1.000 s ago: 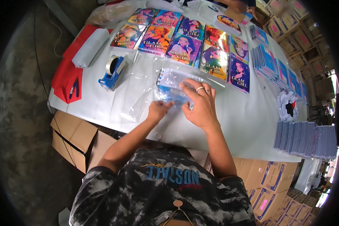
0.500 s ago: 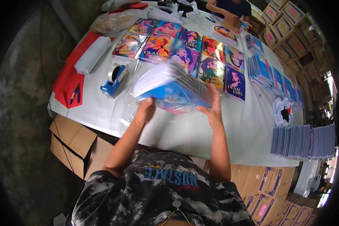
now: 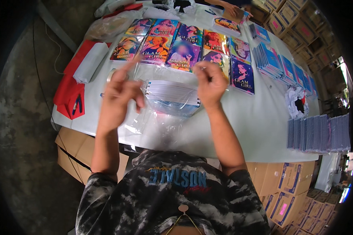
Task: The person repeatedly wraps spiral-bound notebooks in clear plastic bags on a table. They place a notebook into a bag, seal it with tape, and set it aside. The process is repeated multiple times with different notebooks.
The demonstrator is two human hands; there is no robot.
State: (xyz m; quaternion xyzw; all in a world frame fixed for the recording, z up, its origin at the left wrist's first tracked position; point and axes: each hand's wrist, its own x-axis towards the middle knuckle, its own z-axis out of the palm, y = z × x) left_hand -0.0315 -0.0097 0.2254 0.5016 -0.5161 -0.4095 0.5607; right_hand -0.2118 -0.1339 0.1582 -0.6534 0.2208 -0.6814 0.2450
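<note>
A stack of spiral-bound notebooks (image 3: 172,94) in a clear plastic wrap lies on the table in front of me, its page edges facing up. My left hand (image 3: 121,96) is raised at the left of the stack, with its fingers apart and slightly blurred. On the other side, my right hand (image 3: 211,80) is above the stack's right end with the fingers curled in. What it holds, if anything, is hidden. The tape dispenser (image 3: 111,74) is mostly covered by my left hand; only a bit of its roll shows.
Rows of colourful notebooks (image 3: 155,47) lie beyond the stack. Blue notebook piles (image 3: 268,60) and wrapped bundles (image 3: 317,133) line the right. A white roll (image 3: 91,62) and a pen (image 3: 77,105) rest on red sheets at left. A co-worker's hand (image 3: 232,8) shows at the far side.
The notebook stack, which both hands were holding tilted, now rests on the table. Both hands have let go of it and risen, the left one moving left over the tape dispenser.
</note>
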